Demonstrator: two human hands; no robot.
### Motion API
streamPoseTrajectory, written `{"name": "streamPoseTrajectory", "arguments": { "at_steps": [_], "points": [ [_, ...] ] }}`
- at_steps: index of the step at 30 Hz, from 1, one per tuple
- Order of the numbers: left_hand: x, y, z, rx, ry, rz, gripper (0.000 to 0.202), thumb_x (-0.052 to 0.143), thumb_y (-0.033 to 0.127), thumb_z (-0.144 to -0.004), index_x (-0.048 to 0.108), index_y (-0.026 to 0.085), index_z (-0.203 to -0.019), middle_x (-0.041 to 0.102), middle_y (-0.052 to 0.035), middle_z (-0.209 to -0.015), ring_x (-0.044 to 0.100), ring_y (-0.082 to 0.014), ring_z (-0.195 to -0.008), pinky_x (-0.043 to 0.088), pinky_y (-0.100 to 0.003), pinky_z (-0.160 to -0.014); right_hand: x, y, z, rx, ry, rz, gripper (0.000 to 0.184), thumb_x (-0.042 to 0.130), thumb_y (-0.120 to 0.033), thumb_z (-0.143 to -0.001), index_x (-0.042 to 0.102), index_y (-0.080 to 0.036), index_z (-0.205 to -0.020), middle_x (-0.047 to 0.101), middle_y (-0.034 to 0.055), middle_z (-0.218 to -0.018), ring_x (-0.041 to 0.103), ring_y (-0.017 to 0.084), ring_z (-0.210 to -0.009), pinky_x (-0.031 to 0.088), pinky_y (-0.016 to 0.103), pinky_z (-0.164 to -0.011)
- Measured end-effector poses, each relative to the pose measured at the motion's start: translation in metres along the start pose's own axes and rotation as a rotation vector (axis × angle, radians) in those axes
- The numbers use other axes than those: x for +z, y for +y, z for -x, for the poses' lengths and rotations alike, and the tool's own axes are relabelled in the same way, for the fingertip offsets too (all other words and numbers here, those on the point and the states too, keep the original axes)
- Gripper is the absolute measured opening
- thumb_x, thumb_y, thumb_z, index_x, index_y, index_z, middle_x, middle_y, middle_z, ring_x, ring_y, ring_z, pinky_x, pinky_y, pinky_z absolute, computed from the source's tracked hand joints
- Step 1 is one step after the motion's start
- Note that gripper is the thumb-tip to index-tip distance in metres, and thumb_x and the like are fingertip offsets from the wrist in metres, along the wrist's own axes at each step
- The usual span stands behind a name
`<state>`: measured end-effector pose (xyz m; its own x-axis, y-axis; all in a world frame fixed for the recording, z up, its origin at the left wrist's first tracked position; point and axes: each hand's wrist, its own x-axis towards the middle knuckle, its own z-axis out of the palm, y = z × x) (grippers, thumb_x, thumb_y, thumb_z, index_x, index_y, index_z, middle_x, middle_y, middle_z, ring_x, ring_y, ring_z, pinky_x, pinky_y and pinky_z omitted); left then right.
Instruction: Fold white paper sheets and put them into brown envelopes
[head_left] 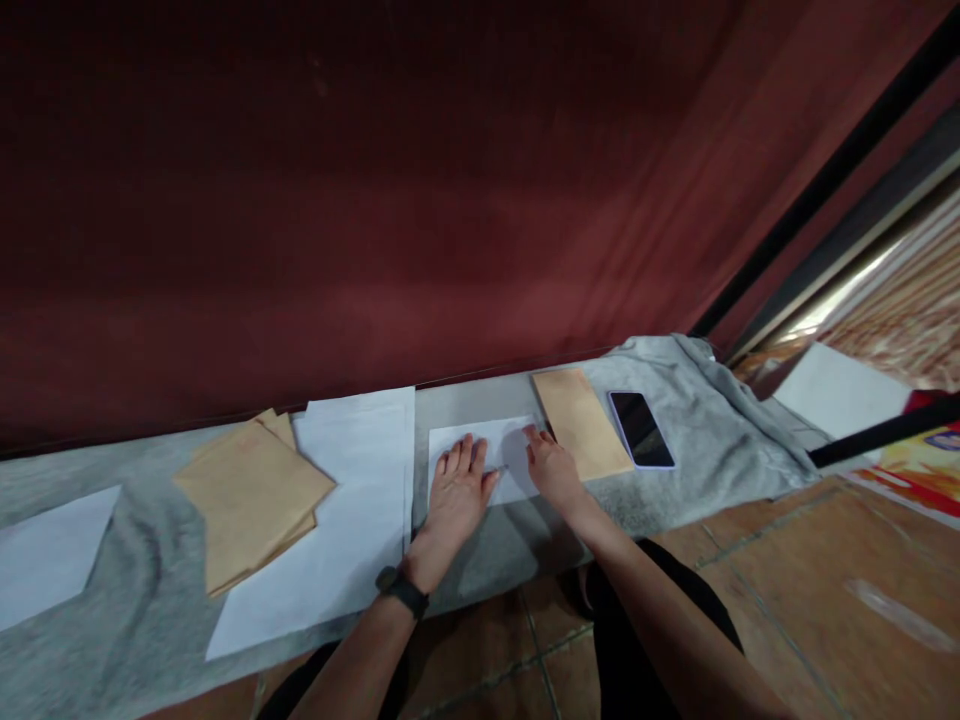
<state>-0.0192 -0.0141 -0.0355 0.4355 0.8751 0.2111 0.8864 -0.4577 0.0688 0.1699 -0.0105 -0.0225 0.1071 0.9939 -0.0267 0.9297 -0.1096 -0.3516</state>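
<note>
A folded-looking white sheet of paper (514,485) lies on the grey cloth in front of me. My left hand (459,490) rests flat on its left part, palm down with the fingers stretched out. At the right edge of that paper is my right hand (553,468), its fingers bent and closed on the edge; the fingertips are partly hidden. Just right of it lies a brown envelope (585,425), close to the fingers. Left of my left hand, large white sheets (360,470) lie under a loose pile of brown envelopes (259,490).
A phone (642,430) with a dark screen lies right of the single envelope. Another white sheet (52,555) is at the far left. The grey cloth (480,570) covers a narrow bench against a dark red wall (375,250). Tiled floor (787,570) shows below.
</note>
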Motion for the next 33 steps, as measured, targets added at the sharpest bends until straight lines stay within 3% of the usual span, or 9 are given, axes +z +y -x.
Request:
{"name": "streamPoseTrajectory", "arguments": {
  "at_steps": [6,12,15,18,20,25,33],
  "points": [
    [-0.001,-0.006,-0.001,0.005,0.040,0.028,0.054,0.042,0.044,-0.101,0.049,0.015,-0.147,0.046,-0.0166,-0.155,0.050,-0.0344,-0.134,0.042,-0.051,-0.107,0.001,-0.001,0.001,-0.008,0.025,0.005,0.041,0.040,-0.014,-0.100,0.055,-0.018,-0.139,0.070,0.0151,-0.121,0.069,0.022,-0.108,0.051,0.031,-0.091],
    [0.006,0.000,0.003,-0.053,0.084,0.040,0.059,0.042,0.044,-0.100,0.044,0.014,-0.150,0.037,-0.0179,-0.160,0.042,-0.0349,-0.142,0.039,-0.053,-0.111,-0.012,-0.019,0.014,-0.027,0.146,0.168,0.042,0.039,-0.016,-0.100,0.057,-0.012,-0.137,0.066,0.0212,-0.123,0.061,0.030,-0.116,0.049,0.041,-0.095],
    [0.012,-0.001,0.002,-0.032,0.076,0.034,0.059,0.042,0.040,-0.100,0.041,0.014,-0.152,0.037,-0.0170,-0.161,0.032,-0.0332,-0.150,0.030,-0.054,-0.119,-0.012,-0.038,0.014,-0.180,0.191,0.070,0.041,0.042,-0.023,-0.101,0.058,-0.011,-0.137,0.059,0.0209,-0.140,0.051,0.031,-0.131,0.042,0.046,-0.109],
    [0.019,-0.003,-0.001,-0.006,0.014,0.014,0.060,0.045,0.028,-0.095,0.039,0.012,-0.153,0.039,-0.0169,-0.160,0.029,-0.0324,-0.151,0.026,-0.056,-0.121,0.005,-0.056,0.009,-0.388,0.106,-0.105,0.043,0.038,-0.027,-0.104,0.058,-0.012,-0.139,0.059,0.0159,-0.144,0.045,0.025,-0.141,0.036,0.042,-0.117],
    [0.022,-0.003,-0.004,-0.019,-0.012,0.001,0.062,0.045,0.022,-0.092,0.040,0.010,-0.153,0.038,-0.0173,-0.160,0.029,-0.0323,-0.151,0.026,-0.055,-0.122,0.021,-0.061,0.007,-0.373,0.087,-0.159,0.046,0.033,-0.030,-0.106,0.055,-0.012,-0.143,0.055,0.0144,-0.148,0.044,0.023,-0.143,0.035,0.042,-0.119],
    [0.024,-0.003,-0.007,-0.070,-0.014,0.009,0.058,0.034,0.017,-0.096,0.039,0.009,-0.154,0.034,-0.0165,-0.162,0.026,-0.0293,-0.152,0.026,-0.051,-0.123,0.043,-0.050,0.006,-0.361,0.108,-0.096,0.051,0.027,-0.034,-0.108,0.047,-0.012,-0.149,0.047,0.0131,-0.155,0.038,0.022,-0.148,0.024,0.046,-0.124],
    [0.021,-0.006,-0.012,-0.167,0.047,0.047,0.060,0.032,0.030,-0.100,0.038,0.000,-0.152,0.036,-0.0209,-0.160,0.028,-0.0285,-0.152,0.027,-0.047,-0.123,0.042,-0.026,-0.003,-0.337,0.203,0.088,0.054,0.035,-0.037,-0.106,0.041,-0.010,-0.153,0.039,0.0170,-0.159,0.033,0.027,-0.150,0.027,0.046,-0.122]
  ]
}}
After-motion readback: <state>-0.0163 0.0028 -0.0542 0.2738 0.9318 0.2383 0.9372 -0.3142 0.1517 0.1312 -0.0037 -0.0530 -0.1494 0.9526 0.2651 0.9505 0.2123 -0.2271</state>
